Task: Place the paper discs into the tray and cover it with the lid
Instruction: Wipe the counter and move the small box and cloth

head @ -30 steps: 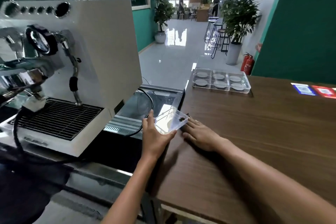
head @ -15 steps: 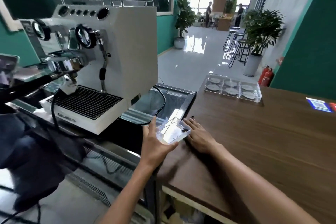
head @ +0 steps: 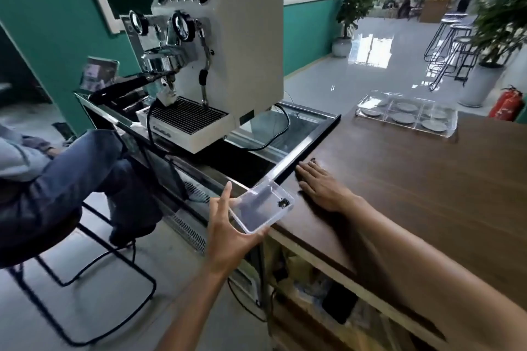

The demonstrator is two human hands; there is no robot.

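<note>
My left hand (head: 228, 234) holds a small clear plastic lid (head: 261, 206) by its near edge, just off the left edge of the wooden counter (head: 413, 194). A small dark speck lies on the lid near its right corner. My right hand (head: 320, 186) rests flat on the counter beside the lid, fingers spread, holding nothing. At the counter's far end sits a clear compartment tray (head: 406, 114) with several round grey paper discs in its cells.
A white espresso machine (head: 216, 65) stands on a steel bench to the left, with a black cable trailing to a glass-topped unit (head: 285, 131). A seated person's legs (head: 71, 168) on a stool are at the far left. Shelves with clutter sit under the counter.
The view has swung left and back. My left hand has drawn the lid off the counter edge toward me; my right hand stays flat on the counter.
</note>
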